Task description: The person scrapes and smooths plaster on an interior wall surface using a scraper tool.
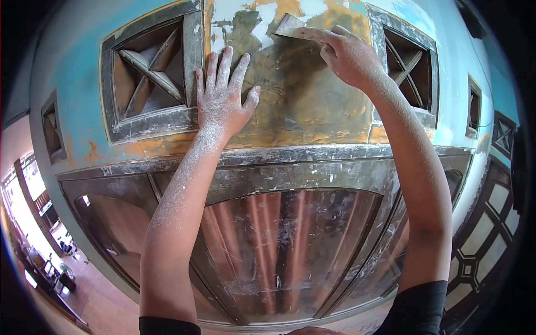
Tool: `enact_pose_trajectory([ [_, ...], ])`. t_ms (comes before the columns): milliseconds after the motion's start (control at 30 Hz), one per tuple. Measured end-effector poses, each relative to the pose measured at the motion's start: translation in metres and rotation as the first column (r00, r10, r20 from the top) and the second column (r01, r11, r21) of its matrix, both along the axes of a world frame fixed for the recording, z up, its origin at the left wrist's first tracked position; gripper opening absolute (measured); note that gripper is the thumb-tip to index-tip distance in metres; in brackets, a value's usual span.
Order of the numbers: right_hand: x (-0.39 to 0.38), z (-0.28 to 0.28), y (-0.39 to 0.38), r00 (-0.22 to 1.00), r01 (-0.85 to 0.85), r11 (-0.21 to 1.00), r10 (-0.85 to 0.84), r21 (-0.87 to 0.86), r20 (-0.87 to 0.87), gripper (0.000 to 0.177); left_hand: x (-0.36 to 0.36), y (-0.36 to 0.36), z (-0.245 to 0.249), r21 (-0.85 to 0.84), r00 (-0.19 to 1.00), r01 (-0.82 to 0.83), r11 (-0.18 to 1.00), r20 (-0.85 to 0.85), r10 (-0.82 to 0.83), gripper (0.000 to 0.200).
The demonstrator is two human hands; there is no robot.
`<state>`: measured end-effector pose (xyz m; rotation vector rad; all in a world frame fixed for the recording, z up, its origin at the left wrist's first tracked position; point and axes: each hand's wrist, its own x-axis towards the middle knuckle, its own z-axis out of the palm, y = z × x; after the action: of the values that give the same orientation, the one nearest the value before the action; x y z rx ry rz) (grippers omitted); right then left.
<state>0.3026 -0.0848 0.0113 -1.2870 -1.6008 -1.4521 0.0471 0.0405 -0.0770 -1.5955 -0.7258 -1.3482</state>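
Note:
My right hand point(350, 56) grips a putty knife point(290, 27), its flat blade pointing left against the upper wall. The blade sits beside a jagged patch of white paint point(264, 25) on the stripped wall section point(301, 84), which shows dark and orange-brown layers. My left hand point(224, 92) lies with fingers spread on the left part of that section, next to the frame of the left vent point(149, 70). Whitish dust covers both hands and forearms. The knife's handle is mostly hidden in my right fist.
Another X-barred vent point(406, 70) is on the right. Below the wall section runs a worn wooden ledge point(301, 153) above glass panes point(290, 245) with reddish curtains behind. A dark panelled door point(474, 251) stands at far right; a tiled floor point(109, 296) shows lower left.

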Motion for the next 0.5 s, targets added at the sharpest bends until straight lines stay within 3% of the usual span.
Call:
enact_pose_trajectory([
  [133,0.006,0.016,0.009,1.000,0.002,0.999,-0.003,-0.038,-0.004,0.043,0.001,0.001,-0.001,-0.003,1.000,-0.003,1.000,0.003,0.003,0.072],
  [333,0.012,0.027,0.014,0.999,0.040,0.999,-0.041,0.037,0.030,0.039,-0.001,0.000,0.000,-0.010,1.000,0.009,1.000,-0.005,-0.009,0.071],
  [400,0.012,0.027,0.011,0.977,0.199,0.974,-0.206,0.105,0.054,0.049,-0.001,0.000,-0.002,-0.020,1.000,0.008,1.000,-0.005,-0.008,0.071],
  [500,0.024,0.037,0.017,0.982,0.166,0.984,-0.171,0.059,0.083,0.051,-0.003,0.001,-0.001,0.002,1.000,0.004,1.000,-0.011,-0.004,0.070],
])
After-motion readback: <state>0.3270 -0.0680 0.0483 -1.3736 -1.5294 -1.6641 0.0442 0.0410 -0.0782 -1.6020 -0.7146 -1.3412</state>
